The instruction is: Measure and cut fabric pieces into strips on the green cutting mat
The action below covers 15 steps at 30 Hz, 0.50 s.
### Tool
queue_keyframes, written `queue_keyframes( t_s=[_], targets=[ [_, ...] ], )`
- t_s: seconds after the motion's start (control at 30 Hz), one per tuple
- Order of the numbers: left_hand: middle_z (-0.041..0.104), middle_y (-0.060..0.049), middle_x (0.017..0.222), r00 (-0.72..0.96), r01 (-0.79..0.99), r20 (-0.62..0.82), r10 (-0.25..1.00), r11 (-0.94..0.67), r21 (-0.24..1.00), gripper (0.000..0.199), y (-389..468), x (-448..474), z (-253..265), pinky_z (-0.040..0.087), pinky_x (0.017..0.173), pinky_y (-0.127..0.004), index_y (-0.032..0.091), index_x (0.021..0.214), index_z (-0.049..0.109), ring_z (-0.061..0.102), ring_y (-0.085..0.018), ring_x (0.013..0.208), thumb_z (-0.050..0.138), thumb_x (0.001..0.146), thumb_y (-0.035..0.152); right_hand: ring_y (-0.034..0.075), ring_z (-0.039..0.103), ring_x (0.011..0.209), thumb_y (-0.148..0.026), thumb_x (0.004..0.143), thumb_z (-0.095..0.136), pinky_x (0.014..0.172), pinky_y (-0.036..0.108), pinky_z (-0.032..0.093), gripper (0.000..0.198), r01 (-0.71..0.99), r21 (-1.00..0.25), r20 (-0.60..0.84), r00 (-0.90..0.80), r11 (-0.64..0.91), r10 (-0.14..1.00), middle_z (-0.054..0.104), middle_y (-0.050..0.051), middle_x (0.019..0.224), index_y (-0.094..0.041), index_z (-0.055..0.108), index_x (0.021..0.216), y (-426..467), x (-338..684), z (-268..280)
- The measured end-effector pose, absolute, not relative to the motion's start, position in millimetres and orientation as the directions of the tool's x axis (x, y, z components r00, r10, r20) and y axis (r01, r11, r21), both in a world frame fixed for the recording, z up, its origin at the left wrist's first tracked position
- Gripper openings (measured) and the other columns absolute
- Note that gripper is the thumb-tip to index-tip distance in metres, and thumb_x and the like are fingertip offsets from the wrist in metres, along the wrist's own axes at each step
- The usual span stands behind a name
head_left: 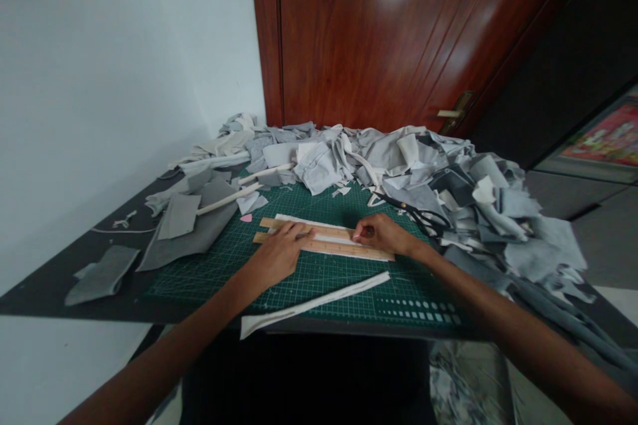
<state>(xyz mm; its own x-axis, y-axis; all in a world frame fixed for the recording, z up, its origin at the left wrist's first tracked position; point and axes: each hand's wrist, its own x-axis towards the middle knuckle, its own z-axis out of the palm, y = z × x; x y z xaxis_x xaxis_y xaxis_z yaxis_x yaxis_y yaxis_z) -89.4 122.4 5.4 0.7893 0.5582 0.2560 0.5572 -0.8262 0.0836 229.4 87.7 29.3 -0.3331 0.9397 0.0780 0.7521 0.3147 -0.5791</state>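
My left hand point(283, 251) lies with fingers stretched out over two wooden rulers, pressing them down. The upper ruler point(333, 230) and the lower ruler point(343, 251) run side by side across a white fabric piece point(319, 239), which shows between and around them. At their right part, my right hand point(381, 232) is closed in a pinch, fingertips down at the gap between the rulers. Whatever is in the pinch is too small to name. Nearer to me, a narrow white fabric strip point(319, 302) lies slanted, its left end over the table edge.
A green cutting mat point(209, 285) covers the table's middle. Grey and white fabric scraps point(323, 163) are heaped along the back and right. Black-handled scissors point(423, 214) lie right of my right hand. A small pink piece point(246, 218) rests left of the rulers. Grey fabric point(102, 275) lies far left.
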Motion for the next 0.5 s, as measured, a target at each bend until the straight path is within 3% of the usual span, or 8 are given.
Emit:
queue_keyframes(
  t_s=[0.5],
  targets=[
    [0.060,-0.013,0.143,0.789,0.559,0.250,0.561,-0.825,0.087,0.059,122.7,-89.4,8.3,0.047,0.113,-0.046,0.018,0.144,0.062,0.053,-0.030,0.132,0.048,0.090,-0.002,0.014,0.059,0.063,-0.042,0.088,0.068,0.058,0.024,0.039,0.028,0.774,-0.580,0.011,-0.303,0.253,0.953,0.073,0.005,0.074,-0.017,0.079,0.084,65.1,278.1,33.2]
  ],
)
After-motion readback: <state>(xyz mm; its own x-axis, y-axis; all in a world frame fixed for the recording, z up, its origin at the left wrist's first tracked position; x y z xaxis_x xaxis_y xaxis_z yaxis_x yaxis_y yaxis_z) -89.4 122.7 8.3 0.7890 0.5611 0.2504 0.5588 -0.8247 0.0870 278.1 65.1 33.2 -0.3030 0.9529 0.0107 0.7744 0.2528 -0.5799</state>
